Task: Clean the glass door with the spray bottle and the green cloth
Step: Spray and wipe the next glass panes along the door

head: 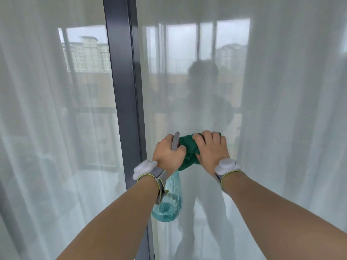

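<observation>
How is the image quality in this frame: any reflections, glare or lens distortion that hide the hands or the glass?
Head view: soft, even daylight with no harsh glare; the glass door carries a dim reflection of the person and of windows behind; the dark frame bows from wide-angle distortion; left hand, spray bottle, right hand and green cloth are sharp enough.

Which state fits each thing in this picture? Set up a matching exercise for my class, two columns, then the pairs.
Things:
1. spray bottle
2. green cloth
3. door frame
4. wrist bands

States:
A. dark grey, upright
B. bunched under the right hand
C. one worn on each arm
D. hanging below the left hand

Pairs: 1-D, 2-B, 3-A, 4-C
</observation>
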Tool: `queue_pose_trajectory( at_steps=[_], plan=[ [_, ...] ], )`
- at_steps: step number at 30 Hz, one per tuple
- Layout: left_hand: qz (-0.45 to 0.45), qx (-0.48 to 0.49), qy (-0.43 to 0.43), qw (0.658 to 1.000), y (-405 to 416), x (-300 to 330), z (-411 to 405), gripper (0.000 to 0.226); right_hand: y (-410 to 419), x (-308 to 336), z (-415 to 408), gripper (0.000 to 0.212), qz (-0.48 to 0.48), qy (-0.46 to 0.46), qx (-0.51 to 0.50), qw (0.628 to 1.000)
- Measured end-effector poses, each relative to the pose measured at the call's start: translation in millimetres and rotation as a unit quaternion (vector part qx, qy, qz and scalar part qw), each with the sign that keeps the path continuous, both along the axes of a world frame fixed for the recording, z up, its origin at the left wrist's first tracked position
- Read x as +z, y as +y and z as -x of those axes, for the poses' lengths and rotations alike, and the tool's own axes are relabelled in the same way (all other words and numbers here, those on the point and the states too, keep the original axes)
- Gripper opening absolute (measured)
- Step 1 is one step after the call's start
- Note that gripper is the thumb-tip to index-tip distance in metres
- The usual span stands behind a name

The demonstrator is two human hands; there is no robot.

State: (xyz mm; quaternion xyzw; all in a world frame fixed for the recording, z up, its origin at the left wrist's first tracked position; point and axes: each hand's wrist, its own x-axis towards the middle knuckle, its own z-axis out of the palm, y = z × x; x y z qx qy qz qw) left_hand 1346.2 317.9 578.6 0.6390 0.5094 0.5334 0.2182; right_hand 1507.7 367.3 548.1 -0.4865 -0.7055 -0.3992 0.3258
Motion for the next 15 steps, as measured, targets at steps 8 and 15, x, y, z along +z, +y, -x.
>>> queue_pose_trajectory(
  at_steps=[8,15],
  plan=[
    [0.002,0.032,-0.01,0.999,13,-10,1,0.008,-8,36,-25,0.054,-0.017,0.179,-0.042,0.983],
    [0.015,0.054,-0.021,0.998,5,-18,-22,0.01,-29,-11,-51,0.05,0.146,0.031,-0.022,0.989]
  ],
)
